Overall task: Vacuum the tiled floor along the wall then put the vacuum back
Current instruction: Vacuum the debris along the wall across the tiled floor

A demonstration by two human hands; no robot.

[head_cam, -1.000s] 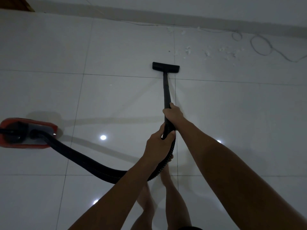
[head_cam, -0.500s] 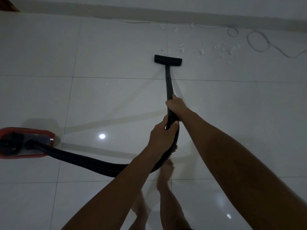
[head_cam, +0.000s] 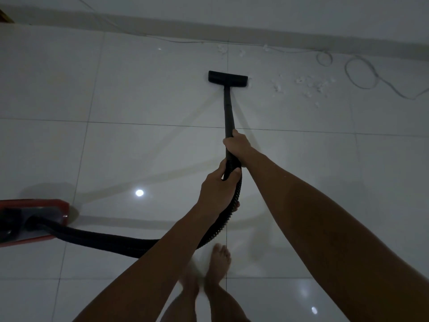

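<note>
No brand, label or writing can be read anywhere; the light is dim and the red vacuum body (head_cam: 34,223) shows only plain casing at the left edge of the head view. From it a black ribbed hose (head_cam: 111,240) curves across the tiled floor (head_cam: 139,89) and rises to the wand (head_cam: 228,112).

The right hand (head_cam: 238,145) is wrapped around the wand higher up, fingers closed on it. The left hand (head_cam: 217,191) is closed around the top of the hose just below, where hose meets wand. The floor nozzle (head_cam: 228,77) sits flat on the tile, near the wall (head_cam: 278,10) but not touching it; a strip of bare tile lies between its far edge and the skirting (head_cam: 255,31).

Just to the right of the nozzle lies a scatter of white scraps (head_cam: 308,86) (one bit seems to touch its right corner), with a few more close to the skirting. A thin pale cable (head_cam: 362,75) runs along the foot of the wall and loops loosely on the floor to the far right, beyond the scraps. To the left of the nozzle the floor lies open.

The tiles are large, glossy and pale, with fine grout lines and bright spot reflections. Bare feet (head_cam: 219,261) stand below the hands.
</note>
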